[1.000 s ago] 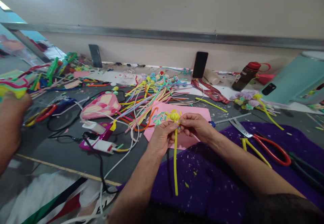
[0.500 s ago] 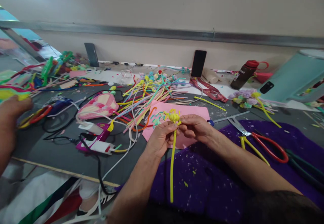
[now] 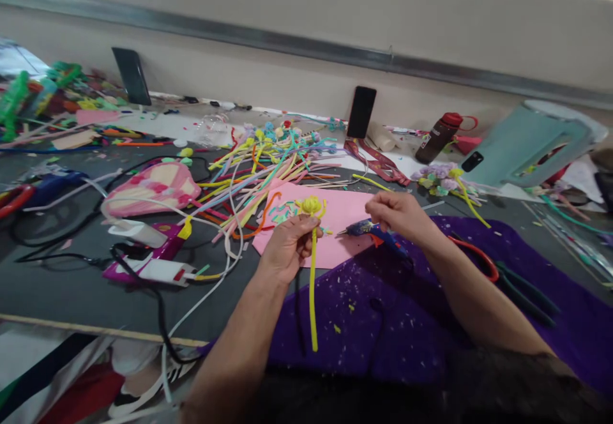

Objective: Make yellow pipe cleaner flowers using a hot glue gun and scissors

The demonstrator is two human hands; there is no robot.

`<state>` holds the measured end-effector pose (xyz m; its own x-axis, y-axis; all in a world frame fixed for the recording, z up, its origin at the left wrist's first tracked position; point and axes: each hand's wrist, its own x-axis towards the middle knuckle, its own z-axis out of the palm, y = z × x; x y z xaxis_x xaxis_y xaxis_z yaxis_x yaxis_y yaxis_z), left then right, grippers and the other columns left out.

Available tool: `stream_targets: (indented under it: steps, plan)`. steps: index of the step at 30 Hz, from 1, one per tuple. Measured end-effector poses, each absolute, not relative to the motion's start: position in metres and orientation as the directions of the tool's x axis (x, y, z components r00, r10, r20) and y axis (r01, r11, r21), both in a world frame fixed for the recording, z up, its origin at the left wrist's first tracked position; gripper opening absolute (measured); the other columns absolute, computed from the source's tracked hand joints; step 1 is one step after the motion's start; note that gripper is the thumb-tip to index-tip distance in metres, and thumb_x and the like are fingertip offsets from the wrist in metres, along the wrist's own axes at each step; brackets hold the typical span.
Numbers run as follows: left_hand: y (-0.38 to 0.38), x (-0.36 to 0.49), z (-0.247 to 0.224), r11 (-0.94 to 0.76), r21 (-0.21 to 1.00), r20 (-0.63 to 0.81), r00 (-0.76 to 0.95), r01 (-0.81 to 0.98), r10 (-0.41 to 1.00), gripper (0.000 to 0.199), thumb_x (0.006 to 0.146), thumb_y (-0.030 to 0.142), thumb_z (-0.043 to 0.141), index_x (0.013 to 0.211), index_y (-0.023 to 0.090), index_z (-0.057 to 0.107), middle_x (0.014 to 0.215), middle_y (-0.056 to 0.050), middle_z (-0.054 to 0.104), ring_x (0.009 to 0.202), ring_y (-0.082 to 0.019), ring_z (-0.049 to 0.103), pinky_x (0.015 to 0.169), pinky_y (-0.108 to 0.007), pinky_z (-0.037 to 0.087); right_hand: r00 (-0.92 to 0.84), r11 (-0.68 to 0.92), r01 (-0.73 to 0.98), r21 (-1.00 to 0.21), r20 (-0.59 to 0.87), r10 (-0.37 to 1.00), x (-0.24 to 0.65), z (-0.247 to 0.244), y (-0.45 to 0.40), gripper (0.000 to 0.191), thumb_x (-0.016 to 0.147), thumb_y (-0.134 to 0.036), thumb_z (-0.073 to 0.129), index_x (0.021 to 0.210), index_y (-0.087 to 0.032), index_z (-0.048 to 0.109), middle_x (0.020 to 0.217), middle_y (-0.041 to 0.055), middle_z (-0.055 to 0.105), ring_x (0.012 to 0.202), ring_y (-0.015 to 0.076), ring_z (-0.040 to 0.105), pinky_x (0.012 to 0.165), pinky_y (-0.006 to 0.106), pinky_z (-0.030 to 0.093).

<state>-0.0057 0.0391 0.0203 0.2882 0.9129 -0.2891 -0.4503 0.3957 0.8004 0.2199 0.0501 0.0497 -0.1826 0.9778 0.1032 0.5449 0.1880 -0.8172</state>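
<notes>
My left hand pinches a yellow pipe-cleaner flower just below its round head, and its long yellow stem hangs down. To the right, my right hand is raised with fingers curled together; whether something small is between them cannot be made out. Below that hand lies a dark blue glue gun, its tip pointing left over the pink sheet. Small green and yellow clippings lie on the sheet, behind the flower.
A purple cloth covers the near edge, with red-handled scissors and dark green-handled pliers. A pipe-cleaner pile lies behind. Cables and a magenta power strip sit left. A bottle and two phones stand at the back.
My right hand has moved away from the flower to the right, above the glue gun that now shows. The view has turned rightward. Another person's hand at the left is out of view.
</notes>
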Motion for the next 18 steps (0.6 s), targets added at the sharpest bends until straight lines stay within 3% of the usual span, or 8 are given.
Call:
stream_targets:
  steps: [2, 5, 8, 12, 18]
  plan:
    - [0.038, -0.006, 0.021, 0.382, 0.81, -0.269, 0.295, -0.446, 0.917, 0.017, 0.065, 0.024, 0.066, 0.064, 0.012, 0.055, 0.053, 0.004, 0.055, 0.034, 0.0, 0.036, 0.03, -0.014, 0.02, -0.183, 0.21, 0.802, -0.56, 0.104, 0.978, 0.236, 0.043, 0.041, 0.025, 0.08, -0.038, 0.048, 0.069, -0.017, 0.059, 0.058, -0.0006, 0.057, 0.05, 0.0105, 0.05, 0.048, 0.022, 0.031]
    - [0.038, -0.005, 0.02, 0.361, 0.822, -0.249, 0.291, -0.441, 0.924, 0.017, 0.065, 0.026, 0.066, 0.064, 0.012, 0.057, 0.052, 0.004, 0.054, 0.034, 0.0, 0.036, 0.031, -0.014, 0.02, -0.121, 0.133, 0.969, -0.208, 0.068, 0.99, 0.253, 0.032, 0.031, 0.03, 0.078, -0.046, 0.048, 0.073, -0.02, 0.062, 0.064, 0.0028, 0.062, 0.057, 0.0156, 0.053, 0.05, 0.025, 0.028]
    - [0.037, -0.005, 0.019, 0.369, 0.827, -0.26, 0.294, -0.424, 0.92, 0.018, 0.067, 0.027, 0.065, 0.062, 0.012, 0.057, 0.048, 0.004, 0.05, 0.033, -0.001, 0.034, 0.031, -0.015, 0.02, -0.106, 0.098, 0.992, -0.085, -0.094, 0.99, 0.262, 0.021, 0.028, 0.039, 0.073, -0.057, 0.049, 0.072, -0.021, 0.062, 0.065, 0.0039, 0.063, 0.059, 0.0176, 0.054, 0.049, 0.025, 0.025]
    - [0.036, -0.003, 0.018, 0.365, 0.835, -0.254, 0.298, -0.412, 0.92, 0.019, 0.067, 0.027, 0.065, 0.062, 0.011, 0.057, 0.051, 0.003, 0.051, 0.035, -0.001, 0.035, 0.031, -0.015, 0.019, -0.115, 0.092, 0.989, -0.116, -0.204, 0.972, 0.266, 0.009, 0.035, 0.037, 0.069, -0.056, 0.053, 0.07, -0.019, 0.06, 0.064, 0.0025, 0.06, 0.057, 0.0159, 0.051, 0.048, 0.024, 0.024]
    - [0.037, -0.002, 0.018, 0.324, 0.845, -0.225, 0.267, -0.425, 0.937, 0.017, 0.068, 0.027, 0.065, 0.067, 0.012, 0.057, 0.056, 0.002, 0.056, 0.035, -0.001, 0.037, 0.031, -0.014, 0.02, -0.102, -0.08, 0.818, -0.57, -0.281, 0.954, 0.277, 0.0, 0.043, 0.024, 0.067, -0.041, 0.056, 0.074, -0.019, 0.06, 0.062, -0.0025, 0.057, 0.055, 0.0124, 0.048, 0.049, 0.022, 0.029]
